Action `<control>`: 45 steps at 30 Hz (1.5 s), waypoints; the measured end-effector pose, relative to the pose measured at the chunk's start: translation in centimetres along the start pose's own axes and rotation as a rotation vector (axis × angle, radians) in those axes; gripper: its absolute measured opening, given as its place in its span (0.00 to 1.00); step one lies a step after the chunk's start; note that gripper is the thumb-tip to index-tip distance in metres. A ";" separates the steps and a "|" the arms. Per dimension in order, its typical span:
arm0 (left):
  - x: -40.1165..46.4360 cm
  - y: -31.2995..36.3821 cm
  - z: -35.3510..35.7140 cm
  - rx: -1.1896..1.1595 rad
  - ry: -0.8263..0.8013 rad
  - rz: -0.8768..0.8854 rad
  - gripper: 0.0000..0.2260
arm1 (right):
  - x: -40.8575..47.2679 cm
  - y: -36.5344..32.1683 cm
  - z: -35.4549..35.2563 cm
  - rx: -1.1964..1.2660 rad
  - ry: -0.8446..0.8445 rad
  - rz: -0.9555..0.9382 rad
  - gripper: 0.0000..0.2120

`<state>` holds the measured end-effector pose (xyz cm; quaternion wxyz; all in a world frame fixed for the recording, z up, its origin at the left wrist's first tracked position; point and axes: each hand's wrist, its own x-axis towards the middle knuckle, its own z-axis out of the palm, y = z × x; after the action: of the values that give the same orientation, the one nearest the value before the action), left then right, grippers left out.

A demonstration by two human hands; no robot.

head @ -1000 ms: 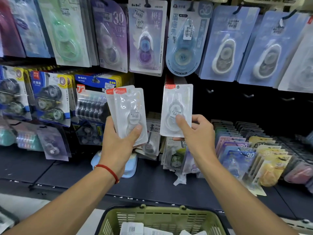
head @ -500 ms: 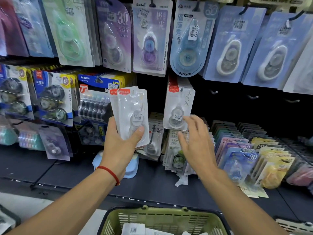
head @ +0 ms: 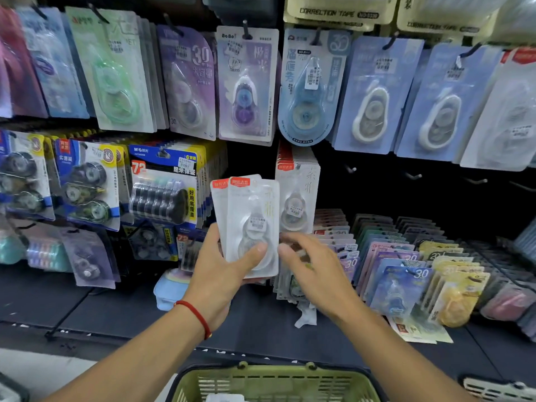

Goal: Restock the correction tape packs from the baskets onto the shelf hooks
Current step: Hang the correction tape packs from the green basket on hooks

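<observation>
Left hand grips my fanned stack of clear white correction tape packs at frame centre, staged for hanging. Right hand, fingers loose and empty, reaches toward them; matching hung packs sit just behind.

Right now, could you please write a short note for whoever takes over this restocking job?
Left hand: grips a small stack of white packs, held upright in front of the shelf.
Right hand: empty, fingers loosely spread, just right of that stack; blurred.
Done: white packs of the same kind hang on a hook behind the held stack.
Left: hang the held packs, then those in the green basket below. Bare hooks show to the right.
</observation>
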<state>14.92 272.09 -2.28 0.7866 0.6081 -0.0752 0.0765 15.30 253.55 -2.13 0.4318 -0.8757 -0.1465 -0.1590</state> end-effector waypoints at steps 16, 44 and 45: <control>0.6 -1.3 2.0 0.045 -0.063 -0.099 0.13 | -1.4 3.6 -5.6 0.543 0.446 0.266 0.03; 0.1 -1.7 5.7 0.096 -0.138 -0.028 0.16 | 0.5 5.2 -5.6 0.483 -0.025 0.216 0.12; 0.1 -1.6 6.2 0.121 -0.149 -0.001 0.15 | 0.0 4.4 -5.4 0.495 -0.043 0.167 0.13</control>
<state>15.22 265.71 -2.28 0.7407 0.6585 -0.1285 0.0350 16.21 246.67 -2.16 0.6412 -0.7557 -0.1173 -0.0637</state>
